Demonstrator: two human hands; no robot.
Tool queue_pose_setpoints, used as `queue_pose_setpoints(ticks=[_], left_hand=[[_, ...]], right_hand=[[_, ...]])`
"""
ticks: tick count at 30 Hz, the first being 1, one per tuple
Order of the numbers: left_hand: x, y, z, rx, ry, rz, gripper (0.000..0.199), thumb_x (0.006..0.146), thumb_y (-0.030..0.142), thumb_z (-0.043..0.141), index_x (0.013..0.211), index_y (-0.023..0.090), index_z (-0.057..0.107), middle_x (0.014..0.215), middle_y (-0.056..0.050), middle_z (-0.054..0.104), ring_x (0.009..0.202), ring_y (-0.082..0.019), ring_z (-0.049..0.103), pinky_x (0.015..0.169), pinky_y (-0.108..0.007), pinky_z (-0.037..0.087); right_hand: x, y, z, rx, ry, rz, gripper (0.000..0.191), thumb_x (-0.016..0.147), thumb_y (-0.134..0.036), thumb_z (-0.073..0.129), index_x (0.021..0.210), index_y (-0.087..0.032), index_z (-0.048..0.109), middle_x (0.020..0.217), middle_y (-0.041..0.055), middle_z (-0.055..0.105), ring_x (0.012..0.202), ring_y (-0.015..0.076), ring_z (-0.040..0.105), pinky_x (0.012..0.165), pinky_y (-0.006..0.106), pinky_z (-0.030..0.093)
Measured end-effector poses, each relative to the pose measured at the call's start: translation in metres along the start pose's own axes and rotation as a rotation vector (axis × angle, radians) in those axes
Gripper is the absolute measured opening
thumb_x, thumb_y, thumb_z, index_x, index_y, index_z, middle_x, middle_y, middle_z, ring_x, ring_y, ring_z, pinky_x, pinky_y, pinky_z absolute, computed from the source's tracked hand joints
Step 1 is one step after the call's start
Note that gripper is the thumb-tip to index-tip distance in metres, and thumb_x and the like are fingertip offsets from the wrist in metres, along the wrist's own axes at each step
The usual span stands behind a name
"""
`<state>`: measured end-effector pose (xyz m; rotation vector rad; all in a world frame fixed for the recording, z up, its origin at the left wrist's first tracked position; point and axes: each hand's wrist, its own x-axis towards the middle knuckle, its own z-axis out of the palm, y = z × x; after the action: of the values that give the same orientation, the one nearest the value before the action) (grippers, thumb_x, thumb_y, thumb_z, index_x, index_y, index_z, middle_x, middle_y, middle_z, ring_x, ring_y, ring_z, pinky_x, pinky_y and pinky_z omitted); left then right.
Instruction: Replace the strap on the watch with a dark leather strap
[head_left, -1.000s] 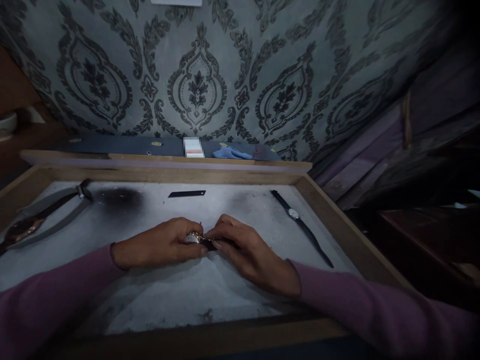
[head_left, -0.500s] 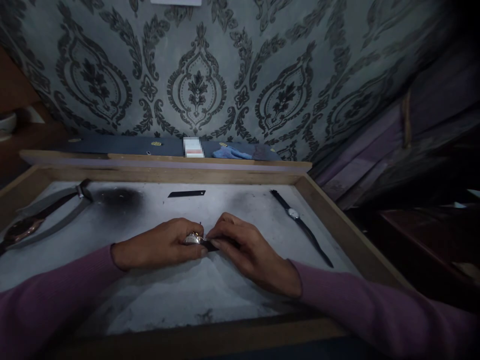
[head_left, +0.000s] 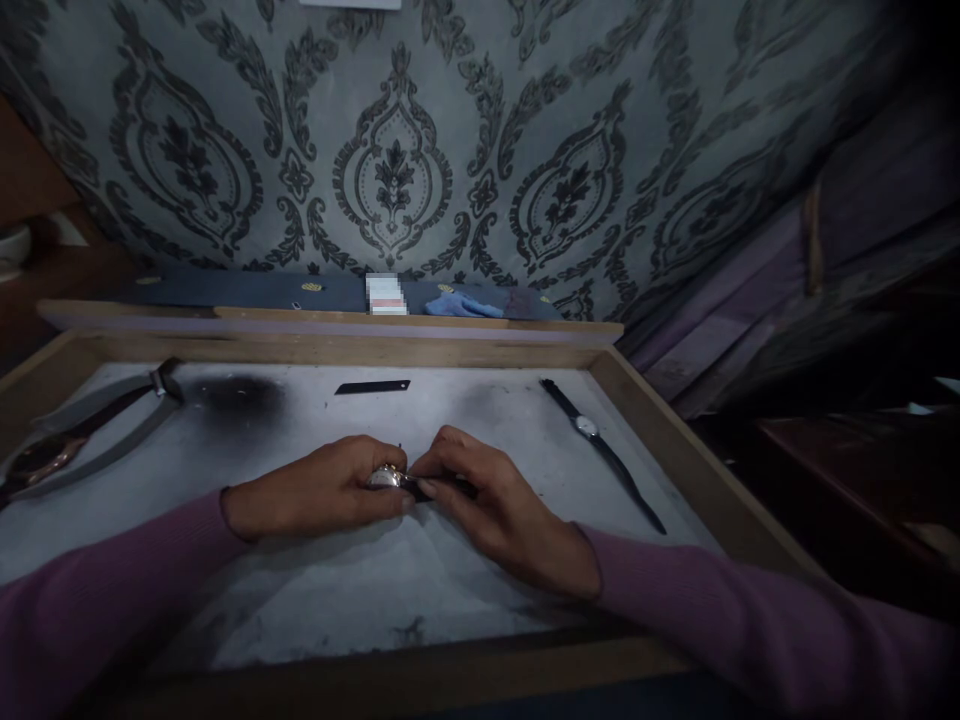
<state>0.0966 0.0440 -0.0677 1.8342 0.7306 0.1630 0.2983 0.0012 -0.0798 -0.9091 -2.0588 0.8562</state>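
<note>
A wristwatch with a shiny silver case [head_left: 387, 478] is gripped between the thumb and fingers of my left hand [head_left: 319, 492], low over the white tray surface. Its dark strap [head_left: 429, 494] points right, toward my right hand [head_left: 499, 508]. The thumb and index finger of that hand are pinched together at the strap's end beside the case. A thin bright bit shows at those fingertips, too small to name. My fingers hide part of the case and strap.
Both hands are inside a wood-rimmed tray [head_left: 345, 350]. A dark snap-off knife blade [head_left: 373, 387] lies behind them. At right is a black-strapped watch [head_left: 586, 427], at left a brown watch [head_left: 45, 455]. A blue cloth [head_left: 461, 304] rests on the ledge behind.
The fingers of my right hand have shifted very slightly left at the strap's end. My left hand and the watch stay in place.
</note>
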Motion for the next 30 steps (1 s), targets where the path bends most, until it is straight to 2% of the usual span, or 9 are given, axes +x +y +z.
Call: queue_pose_setpoints(ticks=[5,16,30], left_hand=[[-0.0003,0.0007,-0.0008,0.0,0.004,0.005,0.028,0.087,0.037,0.052,0.089,0.012,0.063,0.071,0.001,0.049,0.064,-0.013,0.044,0.057,-0.023,0.036],[-0.0006,-0.0004,-0.0005,-0.023,-0.01,-0.017,0.028,0.088,0.038,0.051,0.087,0.012,0.06,0.067,0.003,0.043,0.06,-0.011,0.038,0.053,-0.022,0.032],[-0.0015,0.0011,-0.0005,-0.056,-0.009,-0.009,0.028,0.087,0.038,0.053,0.089,0.012,0.061,0.07,0.002,0.045,0.063,-0.012,0.041,0.054,-0.022,0.033]], right_hand=[[-0.0003,-0.0006,0.0001,0.008,-0.001,-0.005,0.012,0.091,-0.009,0.05,0.087,-0.017,0.059,0.082,0.0022,0.055,0.076,0.0137,0.053,0.067,0.027,0.044],[0.0008,0.0002,0.0004,0.03,0.002,0.025,0.011,0.092,-0.011,0.05,0.089,-0.017,0.059,0.083,0.003,0.057,0.078,0.0144,0.055,0.068,0.027,0.045],[0.0001,0.0007,-0.0024,0.001,-0.007,-0.006,0.014,0.093,-0.011,0.049,0.097,-0.017,0.061,0.084,0.0036,0.056,0.079,0.015,0.055,0.069,0.028,0.046]])
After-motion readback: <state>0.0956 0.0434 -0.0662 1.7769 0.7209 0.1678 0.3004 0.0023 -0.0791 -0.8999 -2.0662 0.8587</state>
